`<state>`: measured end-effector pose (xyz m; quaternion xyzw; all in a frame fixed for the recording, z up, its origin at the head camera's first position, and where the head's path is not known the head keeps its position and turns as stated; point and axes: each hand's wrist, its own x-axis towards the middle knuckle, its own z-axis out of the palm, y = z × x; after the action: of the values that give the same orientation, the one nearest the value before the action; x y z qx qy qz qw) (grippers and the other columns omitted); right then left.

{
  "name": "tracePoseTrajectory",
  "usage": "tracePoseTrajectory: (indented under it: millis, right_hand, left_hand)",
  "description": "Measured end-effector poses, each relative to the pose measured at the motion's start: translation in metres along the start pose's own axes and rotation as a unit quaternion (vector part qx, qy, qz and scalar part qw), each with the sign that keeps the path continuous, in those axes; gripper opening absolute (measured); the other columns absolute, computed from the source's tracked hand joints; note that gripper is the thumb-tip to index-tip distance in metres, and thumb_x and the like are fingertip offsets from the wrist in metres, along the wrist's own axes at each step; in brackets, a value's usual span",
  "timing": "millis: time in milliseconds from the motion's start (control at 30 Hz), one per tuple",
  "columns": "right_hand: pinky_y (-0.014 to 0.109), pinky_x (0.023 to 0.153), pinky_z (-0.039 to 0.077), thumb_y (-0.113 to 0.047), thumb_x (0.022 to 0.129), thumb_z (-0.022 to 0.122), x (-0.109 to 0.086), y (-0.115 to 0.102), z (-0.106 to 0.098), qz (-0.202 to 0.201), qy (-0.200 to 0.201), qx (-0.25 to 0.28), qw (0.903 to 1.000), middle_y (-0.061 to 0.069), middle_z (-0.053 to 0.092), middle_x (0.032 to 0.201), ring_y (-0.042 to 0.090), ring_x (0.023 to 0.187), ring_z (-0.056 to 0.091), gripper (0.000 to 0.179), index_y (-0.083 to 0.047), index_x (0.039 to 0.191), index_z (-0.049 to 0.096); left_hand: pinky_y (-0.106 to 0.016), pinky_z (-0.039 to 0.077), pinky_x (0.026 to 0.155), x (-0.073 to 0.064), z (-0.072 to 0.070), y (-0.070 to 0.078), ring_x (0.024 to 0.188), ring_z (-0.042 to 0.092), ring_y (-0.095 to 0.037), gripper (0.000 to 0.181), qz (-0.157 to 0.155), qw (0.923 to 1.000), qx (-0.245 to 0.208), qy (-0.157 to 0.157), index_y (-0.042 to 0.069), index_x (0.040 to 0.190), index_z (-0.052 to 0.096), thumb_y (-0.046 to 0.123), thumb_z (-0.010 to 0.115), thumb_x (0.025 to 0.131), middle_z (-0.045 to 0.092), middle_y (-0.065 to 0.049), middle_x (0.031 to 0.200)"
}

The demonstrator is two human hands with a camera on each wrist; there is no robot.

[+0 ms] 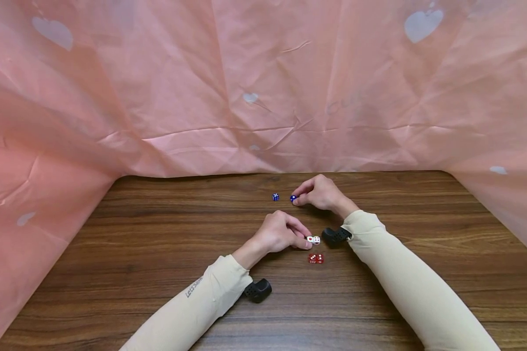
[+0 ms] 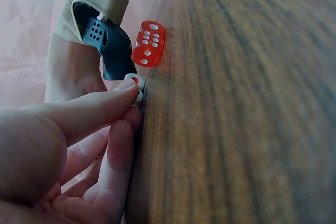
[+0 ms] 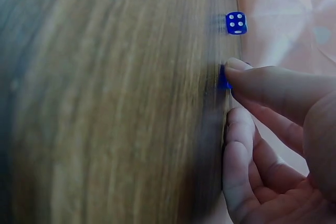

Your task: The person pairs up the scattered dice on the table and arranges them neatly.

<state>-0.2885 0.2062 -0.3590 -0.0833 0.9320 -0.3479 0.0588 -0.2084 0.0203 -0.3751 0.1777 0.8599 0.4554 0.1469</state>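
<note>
Two white dice (image 1: pixel 316 240) sit side by side on the table, and my left hand (image 1: pixel 282 232) pinches the left one between thumb and fingers. Just in front of them, two red dice (image 1: pixel 315 258) stand together; the left wrist view shows these red dice (image 2: pixel 149 44) touching. Farther back, my right hand (image 1: pixel 323 193) pinches a blue die (image 1: pixel 293 198) at the tabletop. In the right wrist view the thumb partly covers this blue die (image 3: pixel 224 78). A second blue die (image 1: pixel 275 197) lies a short gap to its left.
The dice rest on a brown wood-grain table (image 1: pixel 158 234). A pink curtain (image 1: pixel 228 97) with pale hearts hangs along its back and sides. Black wrist devices (image 1: pixel 258 291) stick out from both cream sleeves; the right one (image 1: pixel 335 236) is close to the white dice.
</note>
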Motion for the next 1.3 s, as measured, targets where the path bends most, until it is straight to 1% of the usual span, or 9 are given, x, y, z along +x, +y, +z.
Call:
tracePoseTrajectory:
  millis: [333,533,733,900,1033,1300]
  right_hand:
    - [0.029,0.086,0.046,-0.026,0.086,0.088,-0.006,0.003,-0.005,0.005,0.015,0.017,0.9997,0.003,0.084,0.103,0.02,0.104,0.063,0.023,-0.014,0.104,0.085]
    - [0.029,0.086,0.046,-0.027,0.087,0.086,-0.017,0.004,-0.012,0.011,0.016,0.022,0.9996,0.002,0.083,0.104,0.019,0.102,0.062,0.021,-0.016,0.105,0.085]
    - [0.029,0.088,0.046,-0.028,0.088,0.087,-0.03,0.006,-0.018,0.013,0.016,0.021,0.9996,0.003,0.083,0.106,0.02,0.105,0.063,0.021,-0.015,0.105,0.086]
    - [0.03,0.084,0.046,-0.03,0.087,0.087,-0.044,0.009,-0.021,0.021,0.015,0.012,0.9996,0.002,0.084,0.104,0.019,0.1,0.063,0.022,-0.016,0.104,0.086]
    - [0.029,0.08,0.047,-0.031,0.086,0.089,-0.056,0.01,-0.02,0.027,0.014,0.005,0.9995,0.002,0.084,0.101,0.018,0.096,0.062,0.023,-0.016,0.102,0.086]
    - [0.03,0.081,0.047,-0.031,0.085,0.089,-0.077,0.007,-0.014,0.026,0.0,-0.005,0.9996,0.001,0.084,0.099,0.018,0.097,0.064,0.021,-0.016,0.099,0.086]
  left_hand:
    - [-0.019,0.045,0.066,-0.001,0.0,0.001,0.072,0.065,0.002,0.015,-0.001,1.0,0.003,0.0,0.023,0.085,0.086,0.023,0.097,0.075,0.079,0.01,0.075]
    - [-0.019,0.045,0.065,-0.001,0.001,0.001,0.071,0.064,0.001,0.015,-0.002,1.0,-0.002,-0.004,0.022,0.085,0.086,0.021,0.097,0.075,0.079,0.009,0.075]
    - [-0.019,0.045,0.066,0.0,0.0,0.001,0.07,0.064,0.002,0.015,-0.005,1.0,0.003,-0.003,0.022,0.085,0.086,0.021,0.097,0.074,0.08,0.008,0.077]
    - [-0.018,0.045,0.067,0.0,-0.001,0.002,0.07,0.064,0.002,0.016,-0.007,1.0,-0.001,-0.006,0.022,0.085,0.086,0.021,0.097,0.073,0.08,0.007,0.078]
    - [-0.018,0.046,0.066,0.0,-0.001,0.002,0.069,0.064,0.002,0.017,-0.006,1.0,0.001,-0.005,0.021,0.086,0.086,0.021,0.097,0.073,0.08,0.007,0.078]
    - [-0.019,0.045,0.063,0.001,0.0,0.001,0.068,0.064,0.001,0.017,-0.007,1.0,0.003,0.001,0.022,0.086,0.086,0.021,0.097,0.073,0.08,0.007,0.078]
